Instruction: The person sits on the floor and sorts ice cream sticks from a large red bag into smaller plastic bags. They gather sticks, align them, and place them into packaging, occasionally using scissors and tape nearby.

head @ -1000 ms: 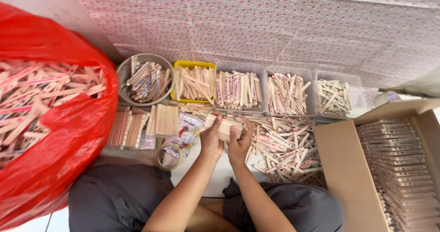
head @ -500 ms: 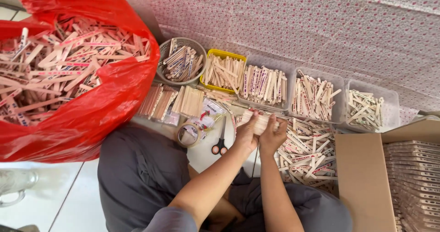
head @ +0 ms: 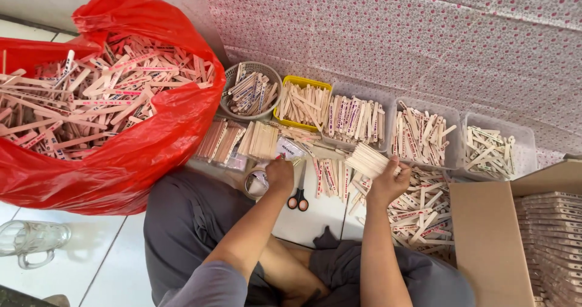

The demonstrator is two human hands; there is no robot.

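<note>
My right hand (head: 388,182) grips a squared-up bundle of pale wooden sticks (head: 368,159), held above a loose pile of sticks (head: 418,213) on the floor. My left hand (head: 279,175) is closed, fingers curled down over a roll of clear tape (head: 257,182) near my knee; whether it grips the roll is unclear. A pair of scissors (head: 299,193) with black and red handles lies on the floor between my two hands.
A big red plastic bag (head: 121,161) full of sticks stands at the left. Along the patterned wall are a round basket (head: 250,91), a yellow tray (head: 303,104) and clear tubs (head: 424,134) of sorted sticks. A cardboard box (head: 491,240) sits right; a glass mug (head: 27,240) bottom left.
My hands have come apart: the right one keeps the stick bundle and has moved right, the left one has dropped to the tape roll. The camera has swung left.
</note>
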